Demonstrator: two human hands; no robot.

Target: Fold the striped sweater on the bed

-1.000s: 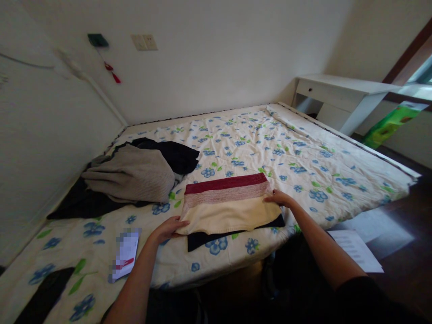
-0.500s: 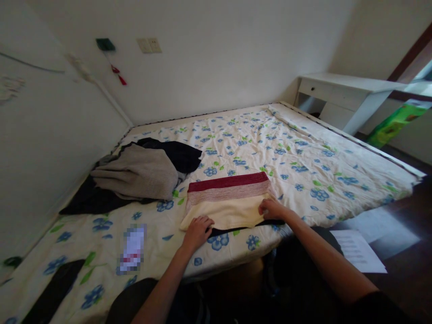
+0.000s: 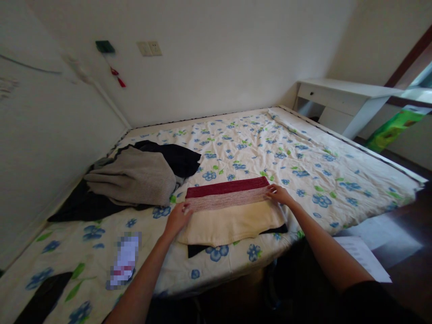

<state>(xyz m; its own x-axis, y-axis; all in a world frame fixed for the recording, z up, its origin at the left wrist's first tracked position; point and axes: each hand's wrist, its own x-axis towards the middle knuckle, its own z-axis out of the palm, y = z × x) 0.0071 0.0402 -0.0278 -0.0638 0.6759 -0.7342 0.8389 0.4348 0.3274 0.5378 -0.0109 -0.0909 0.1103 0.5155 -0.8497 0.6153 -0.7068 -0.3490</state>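
A folded knit sweater (image 3: pixel 232 211) with dark red, pink and cream bands lies flat near the front edge of the bed (image 3: pixel 303 162), a strip of black cloth showing under its near edge. My left hand (image 3: pixel 177 218) rests on its left edge at the pink band. My right hand (image 3: pixel 278 194) presses its right edge at the same band. Both hands lie flat with fingers on the fabric, one at each side.
A heap of grey and black clothes (image 3: pixel 135 177) lies at the left by the wall. A small blurred card (image 3: pixel 124 261) and a dark cloth (image 3: pixel 43 299) lie near the front left. A white desk (image 3: pixel 347 101) stands right; paper (image 3: pixel 362 261) is on the floor.
Both hands have moved from the sweater's near cream edge up to the pink band at its sides. The sweater lies flatter, with more cream showing.
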